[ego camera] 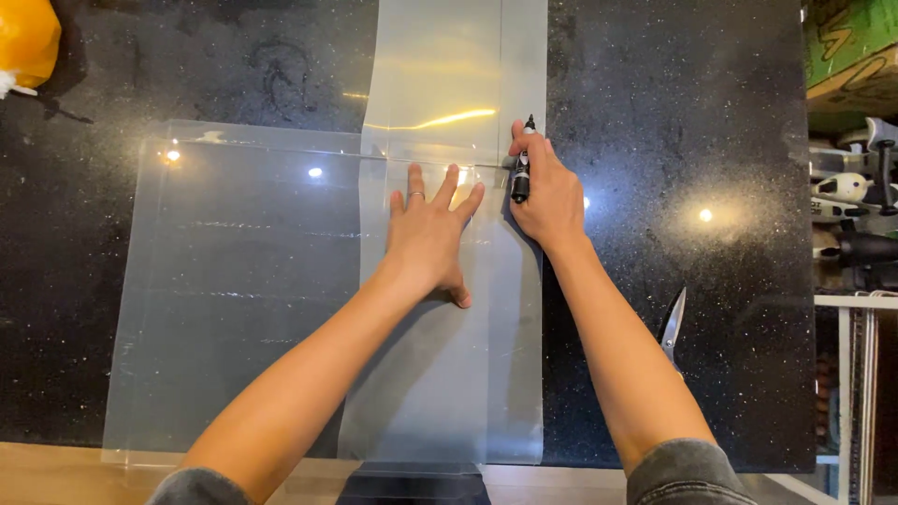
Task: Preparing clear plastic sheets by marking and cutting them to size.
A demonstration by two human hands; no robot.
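Observation:
My left hand [428, 229] lies flat, fingers spread, on a long translucent plastic strip [449, 374] that runs from the near edge to the far side of the black speckled countertop [711, 140]. My right hand [550, 192] grips a black marker [521, 173], its tip at the strip's right edge, level with the far edge of a clear rectangular sheet [234, 281]. That clear sheet lies under the strip and extends to the left.
A pair of scissors [672, 323] lies on the counter, partly hidden by my right forearm. A yellow object [26, 42] sits at the far left corner. Shelving with tools and boxes [856, 187] stands to the right. A wooden edge [56, 472] borders the counter.

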